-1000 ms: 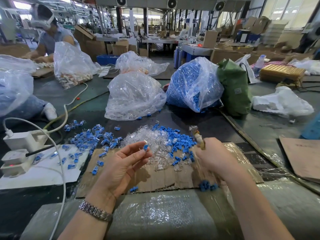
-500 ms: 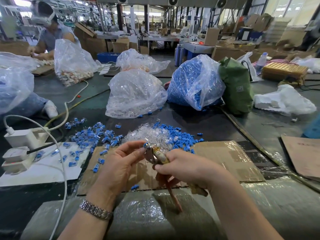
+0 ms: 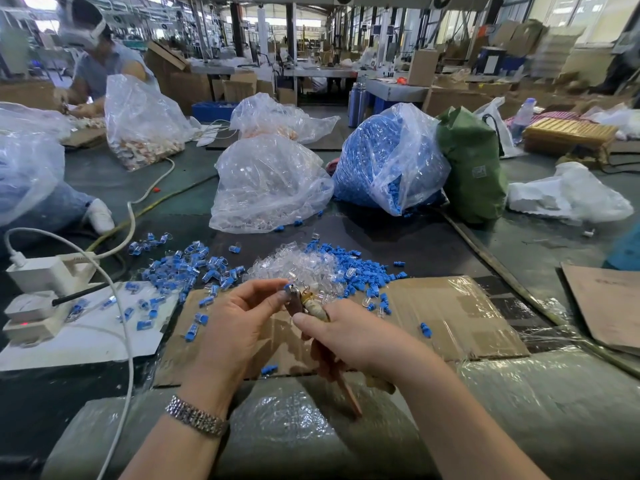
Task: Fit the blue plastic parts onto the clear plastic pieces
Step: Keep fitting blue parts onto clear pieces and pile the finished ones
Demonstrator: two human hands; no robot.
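Head view of a bench strewn with small plastic parts. The left hand (image 3: 239, 327), wearing a metal watch band (image 3: 195, 415) at the wrist, pinches a small blue part (image 3: 288, 288) between thumb and forefinger, right at the head of a pair of pliers (image 3: 313, 306). The right hand (image 3: 353, 337) is curled round the pliers' handles, one reddish handle (image 3: 348, 393) sticking out below the palm toward the viewer; whether the pliers' tips are closed on the part cannot be told. Just beyond the hands lies a heap of clear pieces (image 3: 298, 268), touching a scatter of loose blue parts (image 3: 360, 268) on its right. To the left, a spread of fitted blue-and-clear pieces (image 3: 183, 268) runs onto a white sheet (image 3: 86, 337). Hands and heaps sit over a flattened piece of cardboard (image 3: 450, 317) covered in clear film. Farther back stand a bag of clear pieces (image 3: 270, 185), a bag of blue parts (image 3: 388, 161) and a green bag (image 3: 474, 168) beside it. A white power strip (image 3: 38, 275) with a white cable (image 3: 128, 341) lies at far left. Another person (image 3: 100, 57) works at the far left end of the bench.
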